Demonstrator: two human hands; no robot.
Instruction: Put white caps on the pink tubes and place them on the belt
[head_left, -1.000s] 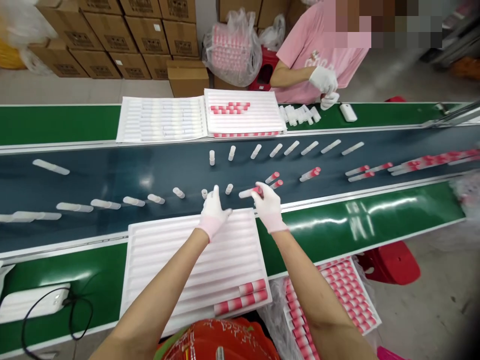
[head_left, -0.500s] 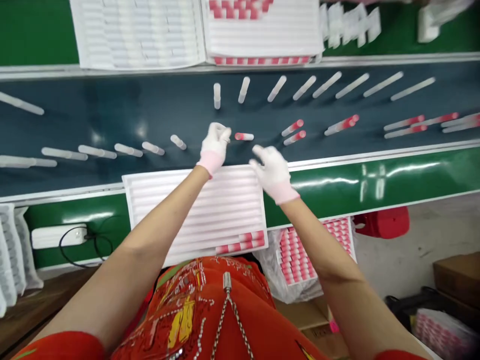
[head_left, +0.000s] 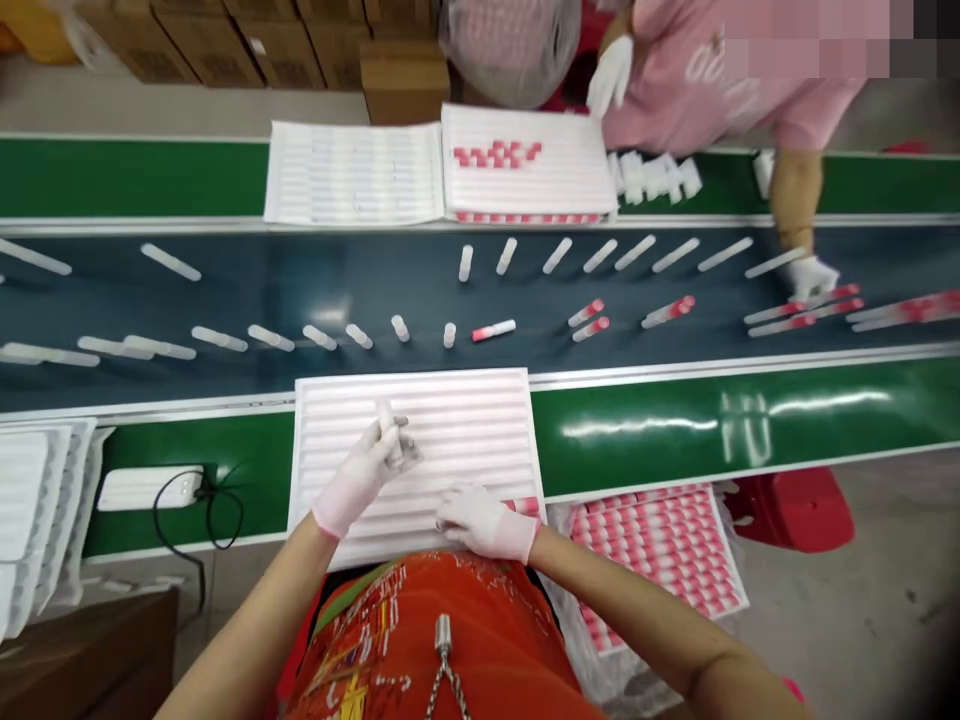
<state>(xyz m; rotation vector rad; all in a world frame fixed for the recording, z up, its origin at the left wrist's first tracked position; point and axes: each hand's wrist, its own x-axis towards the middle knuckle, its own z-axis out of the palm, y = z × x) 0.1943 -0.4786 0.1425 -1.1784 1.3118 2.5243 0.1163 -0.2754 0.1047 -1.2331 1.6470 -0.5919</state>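
My left hand (head_left: 369, 462), in a white glove with a pink cuff, is over the left half of a white ribbed tray (head_left: 330, 400). Its fingers are closed around a small white tube (head_left: 385, 418), which points up. Low over the same tray, my right hand (head_left: 480, 522), gloved alike, curls its fingers downward. What they hold, if anything, is hidden. Beside its wrist, red-and-white tubes (head_left: 523, 506) lie in the tray, partly covered. On the dark belt beyond the tray lies a white tube with a red end (head_left: 493, 330).
More white tubes (head_left: 321, 338) and red-topped tubes (head_left: 591, 328) stand on the dark belt (head_left: 337, 285). Across it, a co-worker's gloved hand (head_left: 814, 278) touches tubes. White trays (head_left: 356, 175) lie on the far ledge. Below right is a filled tray (head_left: 660, 560); at left, a white power strip (head_left: 150, 488).
Both my hands have come back from the belt to the tray, the left now with a white tube. My view has tilted up, bringing the co-worker into sight.
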